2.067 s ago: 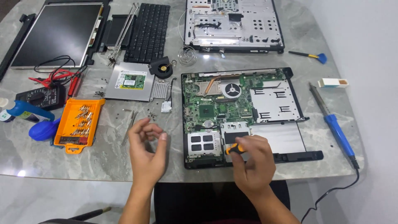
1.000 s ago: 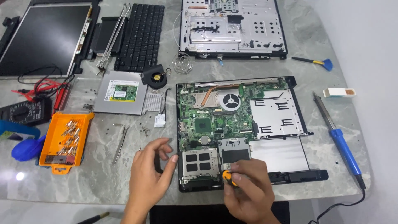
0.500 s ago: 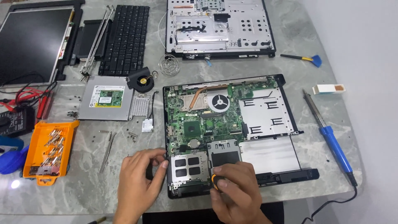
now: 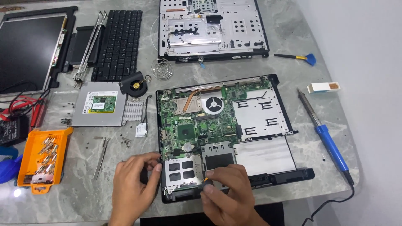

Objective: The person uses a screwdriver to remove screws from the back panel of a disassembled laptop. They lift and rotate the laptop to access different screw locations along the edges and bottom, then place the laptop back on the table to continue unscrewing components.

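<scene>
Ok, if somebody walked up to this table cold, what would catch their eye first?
Probably the opened black laptop base with its bare green circuit board at the middle of the grey marble table. At its near edge, the left hand grips the corner while the right hand presses a small orange-handled screwdriver down there. The bright orange plastic bit tray at far left and the blue-handled soldering iron at right stand out too.

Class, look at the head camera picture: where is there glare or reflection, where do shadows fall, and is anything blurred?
Head view: even, soft light; a small bright glint on the marble table at the left edge; faint shadows under the left hand and right hand; the open laptop base is sharp, no blur noticeable.
</scene>
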